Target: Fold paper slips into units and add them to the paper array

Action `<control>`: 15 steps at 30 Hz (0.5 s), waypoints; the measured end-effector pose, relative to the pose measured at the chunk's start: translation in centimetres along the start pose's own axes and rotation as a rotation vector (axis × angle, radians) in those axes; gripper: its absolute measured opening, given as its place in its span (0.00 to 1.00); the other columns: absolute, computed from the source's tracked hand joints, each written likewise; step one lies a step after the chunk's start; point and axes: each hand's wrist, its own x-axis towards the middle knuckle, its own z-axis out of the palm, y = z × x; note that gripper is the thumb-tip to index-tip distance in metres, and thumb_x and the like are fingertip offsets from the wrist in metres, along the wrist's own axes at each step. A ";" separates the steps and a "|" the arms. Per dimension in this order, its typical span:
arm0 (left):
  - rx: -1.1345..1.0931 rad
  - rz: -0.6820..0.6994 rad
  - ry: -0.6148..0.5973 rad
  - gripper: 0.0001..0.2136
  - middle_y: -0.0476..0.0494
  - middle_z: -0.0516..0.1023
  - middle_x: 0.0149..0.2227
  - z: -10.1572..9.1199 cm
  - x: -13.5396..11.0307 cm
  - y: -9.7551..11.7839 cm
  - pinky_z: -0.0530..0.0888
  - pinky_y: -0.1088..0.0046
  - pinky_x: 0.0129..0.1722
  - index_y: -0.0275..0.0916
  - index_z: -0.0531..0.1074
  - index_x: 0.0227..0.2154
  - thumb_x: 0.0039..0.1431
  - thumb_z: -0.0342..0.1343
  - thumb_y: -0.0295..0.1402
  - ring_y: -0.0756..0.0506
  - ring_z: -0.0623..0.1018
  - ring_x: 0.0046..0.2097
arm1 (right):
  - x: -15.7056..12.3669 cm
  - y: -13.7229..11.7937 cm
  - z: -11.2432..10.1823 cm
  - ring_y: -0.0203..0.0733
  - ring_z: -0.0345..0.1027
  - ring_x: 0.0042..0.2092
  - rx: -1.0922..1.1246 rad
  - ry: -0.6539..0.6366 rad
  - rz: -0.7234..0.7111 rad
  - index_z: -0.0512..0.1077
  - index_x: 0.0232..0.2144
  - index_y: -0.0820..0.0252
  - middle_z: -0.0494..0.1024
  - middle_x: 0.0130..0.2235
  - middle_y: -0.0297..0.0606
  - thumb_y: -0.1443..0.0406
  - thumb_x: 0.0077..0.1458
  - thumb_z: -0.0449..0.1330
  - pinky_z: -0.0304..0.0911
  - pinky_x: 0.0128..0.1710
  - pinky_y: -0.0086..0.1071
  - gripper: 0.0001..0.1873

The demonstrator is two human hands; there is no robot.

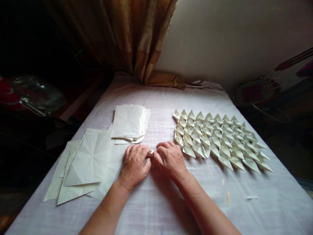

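Observation:
Between my two hands is a small folded piece of paper [151, 153], of which only a little white shows. My left hand [135, 163] closes its fingers on the paper's left end. From the other side, my right hand [171, 160] pinches the right end with curled fingers. Just right of that hand stand rows of folded paper boats [216, 140] with pointed tips, set close together. Behind my left hand lies a stack of creased square sheets [127, 120]. Larger creased sheets [90, 160] overlap to its left.
A pale cloth [195, 202] covers the table. Small paper scraps [228, 199] lie at the front right. A gold-brown curtain [144, 39] hangs down to the table's far edge, beside a plain wall [220, 39]. A clear glass vessel [39, 93] stands in the dark at left.

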 end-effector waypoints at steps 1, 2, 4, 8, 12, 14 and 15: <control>-0.008 0.003 0.009 0.10 0.44 0.77 0.42 0.0 -0.1 -0.1 0.63 0.57 0.55 0.42 0.71 0.40 0.55 0.54 0.26 0.41 0.72 0.47 | 0.1 0.0 0.1 0.42 0.67 0.40 0.012 0.004 0.021 0.74 0.23 0.56 0.79 0.37 0.36 0.64 0.56 0.61 0.53 0.38 0.35 0.09; -0.015 0.008 0.018 0.10 0.44 0.77 0.42 0.0 -0.1 -0.1 0.63 0.58 0.55 0.42 0.71 0.41 0.56 0.54 0.27 0.41 0.73 0.47 | 0.1 0.1 0.3 0.42 0.67 0.39 0.024 0.011 0.035 0.74 0.23 0.56 0.79 0.37 0.36 0.64 0.56 0.60 0.53 0.38 0.35 0.10; -0.022 0.018 0.029 0.10 0.44 0.78 0.42 0.1 -0.2 -0.2 0.63 0.58 0.55 0.42 0.70 0.42 0.58 0.54 0.28 0.42 0.73 0.47 | 0.1 0.2 0.6 0.42 0.67 0.39 0.046 0.031 0.047 0.74 0.23 0.56 0.79 0.36 0.36 0.64 0.57 0.60 0.53 0.38 0.35 0.11; -0.023 0.032 0.036 0.11 0.44 0.78 0.43 0.3 -0.2 -0.4 0.63 0.59 0.54 0.42 0.68 0.45 0.60 0.56 0.31 0.42 0.74 0.47 | 0.0 0.6 1.2 0.43 0.66 0.39 0.060 0.081 0.045 0.74 0.25 0.57 0.77 0.35 0.38 0.62 0.59 0.59 0.53 0.37 0.35 0.11; 0.009 -0.027 0.056 0.08 0.45 0.78 0.39 0.9 0.1 -0.5 0.64 0.60 0.51 0.41 0.69 0.42 0.63 0.55 0.36 0.42 0.73 0.43 | 0.0 0.8 1.7 0.43 0.64 0.39 0.026 0.109 0.039 0.72 0.26 0.57 0.76 0.34 0.38 0.62 0.60 0.58 0.51 0.38 0.35 0.11; 0.026 -0.089 0.061 0.06 0.45 0.78 0.36 1.1 0.3 -0.4 0.65 0.61 0.48 0.41 0.70 0.38 0.62 0.55 0.37 0.42 0.73 0.41 | 0.0 0.8 1.9 0.43 0.64 0.38 0.016 0.114 0.041 0.72 0.26 0.57 0.76 0.34 0.38 0.61 0.61 0.58 0.51 0.38 0.35 0.11; 0.030 -0.118 0.059 0.05 0.46 0.77 0.36 1.2 0.4 -0.4 0.66 0.62 0.47 0.42 0.70 0.35 0.62 0.56 0.37 0.42 0.73 0.40 | 0.0 0.8 1.9 0.43 0.64 0.38 0.010 0.115 0.045 0.72 0.26 0.57 0.75 0.33 0.38 0.61 0.61 0.57 0.51 0.38 0.35 0.12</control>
